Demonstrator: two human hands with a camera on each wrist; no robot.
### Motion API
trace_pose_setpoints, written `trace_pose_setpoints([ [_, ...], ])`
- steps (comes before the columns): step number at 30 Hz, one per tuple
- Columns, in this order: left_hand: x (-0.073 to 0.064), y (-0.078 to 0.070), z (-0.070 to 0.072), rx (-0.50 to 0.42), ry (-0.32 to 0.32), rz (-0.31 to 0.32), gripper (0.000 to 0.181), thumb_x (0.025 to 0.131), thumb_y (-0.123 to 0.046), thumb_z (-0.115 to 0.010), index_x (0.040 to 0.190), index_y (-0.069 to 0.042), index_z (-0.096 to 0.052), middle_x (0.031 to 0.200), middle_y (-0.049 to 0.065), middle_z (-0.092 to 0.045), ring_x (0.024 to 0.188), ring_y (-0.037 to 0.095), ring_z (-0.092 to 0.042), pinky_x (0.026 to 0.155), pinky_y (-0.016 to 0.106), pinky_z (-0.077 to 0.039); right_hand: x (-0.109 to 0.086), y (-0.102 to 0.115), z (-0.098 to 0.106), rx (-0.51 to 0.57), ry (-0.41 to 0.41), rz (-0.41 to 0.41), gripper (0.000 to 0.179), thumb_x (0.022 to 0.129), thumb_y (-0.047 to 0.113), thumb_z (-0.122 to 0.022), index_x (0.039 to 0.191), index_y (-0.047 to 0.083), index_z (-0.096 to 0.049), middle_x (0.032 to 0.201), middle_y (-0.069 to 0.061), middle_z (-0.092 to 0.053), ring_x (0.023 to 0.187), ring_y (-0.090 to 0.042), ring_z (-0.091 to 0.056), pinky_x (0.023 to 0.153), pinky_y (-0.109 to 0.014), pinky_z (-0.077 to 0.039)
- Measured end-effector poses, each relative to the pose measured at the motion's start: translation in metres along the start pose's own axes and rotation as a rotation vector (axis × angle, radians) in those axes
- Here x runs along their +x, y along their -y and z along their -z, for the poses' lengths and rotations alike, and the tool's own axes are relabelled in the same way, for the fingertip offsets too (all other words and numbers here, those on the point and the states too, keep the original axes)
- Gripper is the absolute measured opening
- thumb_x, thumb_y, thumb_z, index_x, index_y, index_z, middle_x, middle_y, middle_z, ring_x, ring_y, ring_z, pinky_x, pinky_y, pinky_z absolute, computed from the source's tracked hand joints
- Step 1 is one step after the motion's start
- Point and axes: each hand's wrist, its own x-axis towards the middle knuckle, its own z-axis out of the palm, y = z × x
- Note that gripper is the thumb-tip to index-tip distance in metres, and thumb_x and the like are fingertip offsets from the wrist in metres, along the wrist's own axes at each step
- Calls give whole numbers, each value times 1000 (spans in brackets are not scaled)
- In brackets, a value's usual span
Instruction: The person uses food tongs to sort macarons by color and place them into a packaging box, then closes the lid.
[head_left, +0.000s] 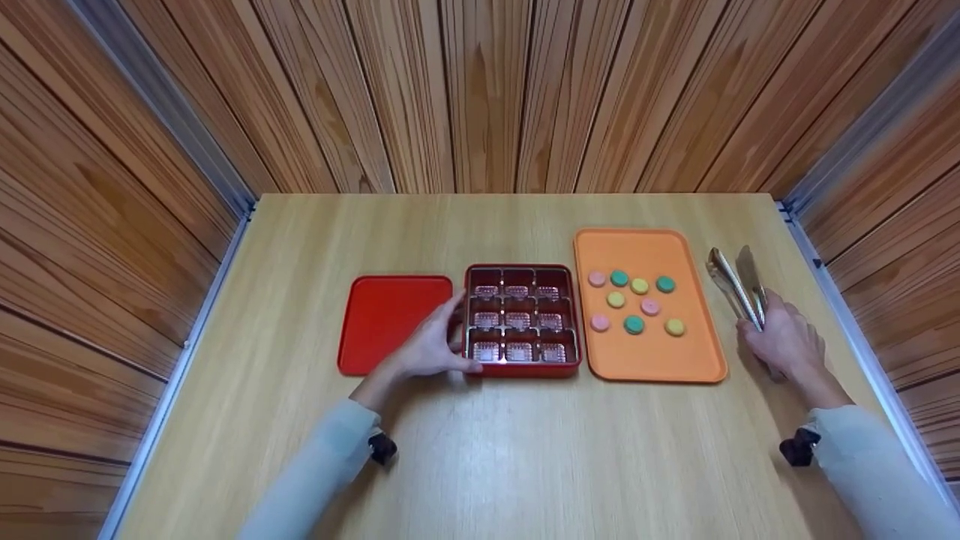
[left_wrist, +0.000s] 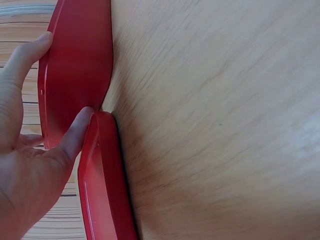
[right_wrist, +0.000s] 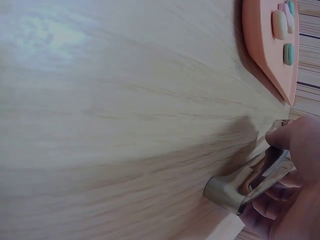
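My left hand [head_left: 431,343] is at the front-left corner of a dark red box [head_left: 525,370] with a clear divided insert. The thumb touches the front wall and the fingers lie along the left side, between the box and a flat red lid [head_left: 396,319]; the left wrist view shows thumb and fingers [left_wrist: 75,132] spread. At the far right, my right hand [head_left: 787,337] grips metal tongs [head_left: 735,283] near their bent end, which shows below the thumb in the right wrist view. The tongs' two arms stand apart, pointing away from me.
Between the box and the tongs lies an orange tray [head_left: 660,364]. Several pink, green and yellow macarons [head_left: 634,325] are scattered on it. Wood-panelled walls [head_left: 487,97] close off the back and sides of the table [head_left: 525,457].
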Motion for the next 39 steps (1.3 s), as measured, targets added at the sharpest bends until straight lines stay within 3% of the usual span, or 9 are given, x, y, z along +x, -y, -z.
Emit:
trace_pose_setpoints([
  [4,0,-2,0,-18,6,-3,133,81,-22,-101,181,-3,-14,179,24,-41,169,43,-37,144,64,-23,0,0,1,-17,-7,-20,78,112,37,-58,168,-10,-30,129,-43,-56,100,-56,-60,69,-65,-52],
  [6,0,-2,0,-22,8,-3,134,81,-22,-101,181,-4,-14,179,24,-41,169,42,-37,144,63,-22,0,0,2,-15,5,-30,80,113,40,-56,169,-10,-27,135,-44,-53,102,-56,-58,73,-67,-52],
  [14,1,1,-1,-29,-1,10,134,81,-22,-103,181,-7,-15,177,23,-44,167,41,-40,144,62,-24,1,-4,9,5,52,-22,80,118,46,-46,174,-4,-20,121,-35,-55,93,-46,-59,64,-40,-40],
  [20,1,2,0,-29,2,0,133,81,-22,-102,181,-8,-15,177,23,-43,167,40,-40,144,62,-24,2,-4,22,15,-26,-21,71,118,44,-49,156,-16,-42,93,-21,-56,70,-30,-56,55,-37,-39],
  [23,1,3,0,-35,1,-8,133,81,-22,-102,181,-7,-15,176,23,-43,166,41,-42,144,62,-25,3,-1,32,-6,-64,-2,70,118,48,-49,147,-16,-48,87,-18,-55,68,-29,-54,54,-37,-37],
  [28,-1,3,-1,-33,-5,21,134,81,-23,-103,181,-6,-15,177,23,-43,168,41,-40,144,62,-24,5,3,44,-59,-58,39,73,118,54,-44,153,-11,-44,83,-17,-51,66,-31,-51,56,-39,-35],
  [33,-2,2,-2,-41,3,23,130,83,-23,-101,181,-6,-16,178,22,-41,168,40,-38,144,63,-24,5,7,48,-91,-63,58,69,118,52,-44,153,-8,-45,84,-24,-58,67,-35,-53,56,-42,-36],
  [39,-2,1,-2,-32,-5,17,129,83,-22,-101,180,-3,-18,177,23,-43,167,41,-41,144,64,-24,7,17,54,-80,-33,78,68,113,47,-48,149,-11,-50,76,-11,-51,61,-27,-47,53,-39,-33],
])
